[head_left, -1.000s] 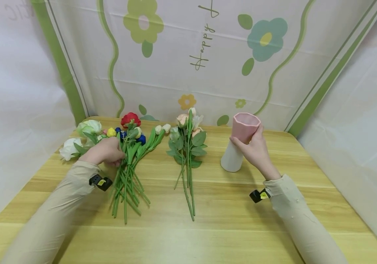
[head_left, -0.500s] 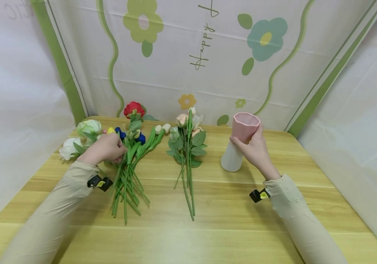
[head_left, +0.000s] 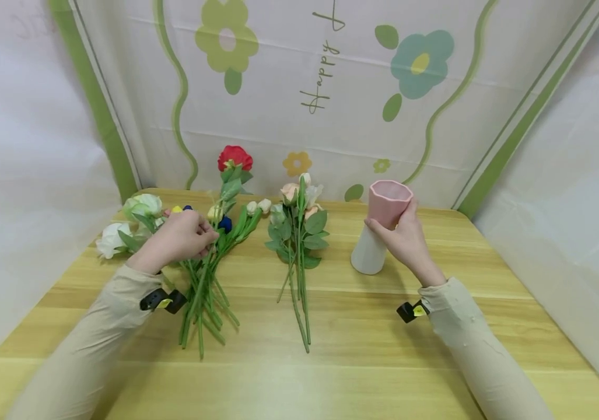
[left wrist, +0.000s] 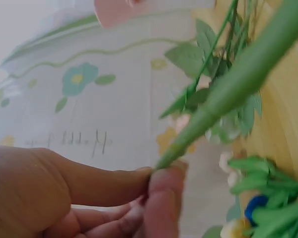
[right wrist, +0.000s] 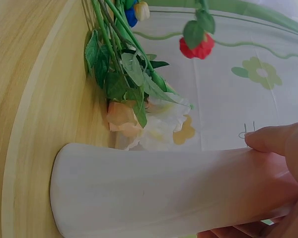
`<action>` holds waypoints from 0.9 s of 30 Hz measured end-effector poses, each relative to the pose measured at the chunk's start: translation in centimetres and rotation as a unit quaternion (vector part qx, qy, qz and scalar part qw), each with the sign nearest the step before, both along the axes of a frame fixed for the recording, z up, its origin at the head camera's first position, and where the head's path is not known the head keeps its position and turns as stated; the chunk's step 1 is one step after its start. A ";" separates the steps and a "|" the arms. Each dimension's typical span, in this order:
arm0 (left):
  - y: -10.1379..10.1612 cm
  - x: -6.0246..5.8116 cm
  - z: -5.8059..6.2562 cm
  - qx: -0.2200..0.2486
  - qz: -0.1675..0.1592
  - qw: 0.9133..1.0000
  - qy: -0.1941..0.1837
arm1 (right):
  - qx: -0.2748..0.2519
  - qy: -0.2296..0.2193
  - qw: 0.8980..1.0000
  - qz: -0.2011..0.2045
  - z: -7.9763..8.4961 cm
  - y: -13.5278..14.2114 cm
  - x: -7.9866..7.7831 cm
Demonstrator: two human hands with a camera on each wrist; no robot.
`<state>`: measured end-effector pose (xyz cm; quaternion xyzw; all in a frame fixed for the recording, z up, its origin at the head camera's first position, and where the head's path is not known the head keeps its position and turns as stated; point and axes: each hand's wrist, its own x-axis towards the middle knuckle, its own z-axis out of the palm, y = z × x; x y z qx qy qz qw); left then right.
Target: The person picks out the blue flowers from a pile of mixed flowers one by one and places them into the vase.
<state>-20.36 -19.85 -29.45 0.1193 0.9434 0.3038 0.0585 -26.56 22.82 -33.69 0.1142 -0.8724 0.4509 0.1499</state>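
Observation:
In the head view my left hand (head_left: 186,236) pinches the green stem of a red flower (head_left: 235,158) between thumb and fingers. Its bloom stands above the flower pile at the left; the left wrist view shows the stem (left wrist: 213,106) close up, slanting out of the pinch. Below that hand lies a bundle of green stems (head_left: 207,309) with white tulips (head_left: 258,206) and a blue bloom (head_left: 225,224). My right hand (head_left: 403,236) grips the pink upper part of a pink and white vase (head_left: 370,251), which stands upright on the table.
A second bunch of flowers (head_left: 299,233), peach and white, lies mid-table, between the pile and the vase. White flowers (head_left: 112,239) lie at the far left. A printed cloth (head_left: 278,87) hangs behind the table (head_left: 289,385).
My left hand has risen slightly and moved right, lifting the red flower up and right out of the pile. My right hand and the vase stay in place.

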 end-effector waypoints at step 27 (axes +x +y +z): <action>12.3 -4.7 -2.5 0.018 -0.099 0.994 0.046 | 0.001 0.007 1.000 -0.001 -0.1 -0.2 -0.1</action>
